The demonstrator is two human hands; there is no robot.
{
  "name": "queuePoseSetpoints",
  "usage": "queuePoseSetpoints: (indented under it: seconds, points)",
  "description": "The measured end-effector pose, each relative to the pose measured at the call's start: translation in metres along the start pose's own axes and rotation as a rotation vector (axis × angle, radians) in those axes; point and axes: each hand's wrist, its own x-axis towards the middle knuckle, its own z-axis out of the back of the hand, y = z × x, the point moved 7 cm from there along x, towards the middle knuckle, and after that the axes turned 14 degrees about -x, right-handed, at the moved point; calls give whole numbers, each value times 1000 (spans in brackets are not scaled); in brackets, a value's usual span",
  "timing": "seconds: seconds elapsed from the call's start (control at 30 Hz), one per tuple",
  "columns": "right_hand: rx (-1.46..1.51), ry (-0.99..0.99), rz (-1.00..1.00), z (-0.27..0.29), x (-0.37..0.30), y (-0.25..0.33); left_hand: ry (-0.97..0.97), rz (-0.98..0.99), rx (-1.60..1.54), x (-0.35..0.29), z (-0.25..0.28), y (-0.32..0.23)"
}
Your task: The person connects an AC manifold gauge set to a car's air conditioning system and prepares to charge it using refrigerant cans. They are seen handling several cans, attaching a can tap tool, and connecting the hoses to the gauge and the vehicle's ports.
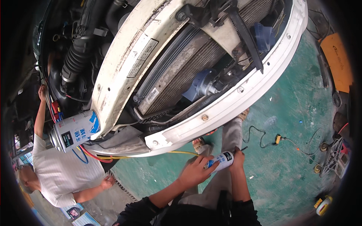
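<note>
Closest to me, the person grips a small white-and-blue metal can (223,162) in front of the waist, above the green floor (286,150). The left hand (197,168) lies over one end, fingers spread across the curved side; the right hand (238,158) is closed around the other end, and a thin dark rod (244,148) pokes out beside it. I'd judge the can light enough for one hand, stiff but thin-walled, so it could dent under a hard squeeze, and its smooth paint may slip in oily fingers. The middle of the barrel looks the surest hold. A yellow hose (151,153) runs toward the left fingers; whether it joins the can I can't tell.

Just beyond curves the car's white front panel (222,100), with the finned radiator (177,88) behind it. On its corner, well to the left, is a second can (77,130), near red and blue hoses. Past that a co-worker in a white shirt (69,171) reaches one arm toward the engine bay, near the ribbed black intake duct (75,58). Across the floor, far right, is an orange case (336,62).
</note>
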Motion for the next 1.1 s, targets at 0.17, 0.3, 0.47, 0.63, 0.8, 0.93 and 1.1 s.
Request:
queuePoseSetpoints:
  seconds: [0.17,0.3,0.47,0.63,0.8,0.93,1.1]
  points:
    - [-49,58,33,-6,20,-42,-188,206,-224,-23,-13,39]
    - [40,67,116,-11,23,-61,-256,317,-336,-34,-24,62]
    - [-113,39,171,-7,24,-60,-180,1032,-1260,-51,-71,95]
    - [-44,97,167,-6,42,-71,-187,575,-634,-38,-53,79]
    - [84,156,47,-9,47,-79,-37,-42,59,-30,-43,43]
    - [66,169,74,-8,38,-72,-111,278,-233,-32,-41,59]
    - [33,101,146,-3,45,-63,-46,984,-1063,-38,-66,84]
